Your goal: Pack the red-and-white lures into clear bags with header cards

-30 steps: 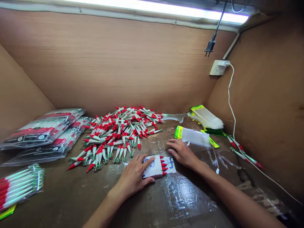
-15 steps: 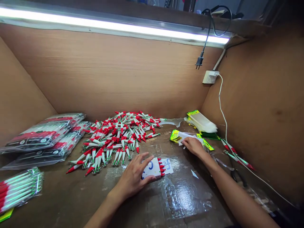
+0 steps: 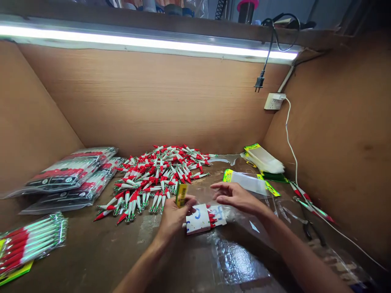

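Note:
My left hand (image 3: 177,213) is closed on a small clear plastic bag with a yellow header (image 3: 181,195), held up over the table. My right hand (image 3: 235,197) is to the right of it, thumb and fingers apart; the bag's see-through part is hard to make out between the hands. Just below them lies a white card sleeve (image 3: 198,220) with blue marks. Several red lure tips (image 3: 211,215) stick out of its right end over a lettered white strip. Behind my left hand spreads a heap of red-and-white squid lures (image 3: 159,171) with green hooks.
Packed lure bags (image 3: 73,171) are stacked at the left, with another lure pack (image 3: 33,240) nearer. Yellow-headed clear bags (image 3: 247,182) lie behind my right hand, and a thicker stack (image 3: 264,158) beyond. A dark-handled tool (image 3: 314,234) and white cable (image 3: 293,150) are at the right.
My left hand has left the card sleeve and now holds a yellow-headed bag. My right hand has come from the bag pile toward the left hand, its fingers now spread. The view has shifted slightly.

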Available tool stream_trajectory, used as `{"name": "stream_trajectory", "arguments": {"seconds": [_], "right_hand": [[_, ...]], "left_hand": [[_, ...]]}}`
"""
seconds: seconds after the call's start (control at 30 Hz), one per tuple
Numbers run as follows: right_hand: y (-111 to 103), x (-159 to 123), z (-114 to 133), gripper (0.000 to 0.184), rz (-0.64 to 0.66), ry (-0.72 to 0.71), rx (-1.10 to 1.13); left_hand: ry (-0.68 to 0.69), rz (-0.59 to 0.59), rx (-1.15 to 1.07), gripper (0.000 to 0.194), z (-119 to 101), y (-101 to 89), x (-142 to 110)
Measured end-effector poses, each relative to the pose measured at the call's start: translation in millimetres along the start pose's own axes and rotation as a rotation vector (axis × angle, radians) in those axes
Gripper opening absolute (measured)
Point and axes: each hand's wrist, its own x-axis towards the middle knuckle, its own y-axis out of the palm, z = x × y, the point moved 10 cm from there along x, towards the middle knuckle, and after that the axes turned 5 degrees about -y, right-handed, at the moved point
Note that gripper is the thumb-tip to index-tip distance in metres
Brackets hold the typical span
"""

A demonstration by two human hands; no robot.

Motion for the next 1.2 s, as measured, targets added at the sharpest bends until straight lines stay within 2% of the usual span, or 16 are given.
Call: {"name": "stream_trajectory", "arguments": {"seconds": [0.07,0.17,0.3,0.4,0.53,0.63,0.7,0.83,0.9,0.97,1.07,1.2], "right_hand": [[-6.1,3.0,-27.7,0.049,-0.046,0.1,0.217],[-15.8,5.6,-57.8,0.036,-0.221,0.149,0.326],[-13.2,3.1,-64.7,0.037,-0.409,0.13,0.284],[-0.7,0.6,-63.5,0.037,-0.412,0.151,0.425],[11.3,1.2,-53.6,0.036,-0.281,0.136,0.636],[10.5,3.4,-36.8,0.031,-0.197,0.03,0.539],[10.5,3.5,-32.6,0.03,-0.209,0.009,0.426],[7.2,-3.1,-37.4,0.026,-0.398,0.092,0.072],[6.1,-6.3,-28.2,0.018,-0.488,0.041,-0.121],[7.4,-8.1,-18.2,0.012,-0.542,-0.02,-0.222],[11.1,-9.1,-7.3,0.011,-0.543,-0.069,-0.232],[23.8,-15.3,25.0,0.018,-0.444,-0.269,-0.253]], "left_hand": [[-0.029,-0.103,-0.071,0.04,10.2,-19.2,3.7],[-0.042,-0.15,-0.098,0.046,15.6,-30.8,4.4],[-0.043,-0.168,-0.101,0.042,13.0,-30.9,1.6],[-0.055,-0.121,-0.104,0.038,8.3,-28.4,1.7],[-0.116,0.063,-0.123,0.041,3.1,-24.4,1.8],[-0.221,0.143,-0.175,0.042,9.9,-27.3,-1.7],[-0.242,0.081,-0.141,0.043,14.7,-36.8,-4.3],[-0.123,-0.1,0.035,0.041,11.6,-50.2,-20.1],[-0.028,-0.156,0.154,0.037,5.5,-48.9,-34.4],[0.052,-0.19,0.27,0.033,0.2,-45.8,-48.4],[0.088,-0.184,0.325,0.032,0.1,-46.2,-57.4],[0.135,-0.272,0.344,0.034,-4.6,-76.2,-53.1]]}}
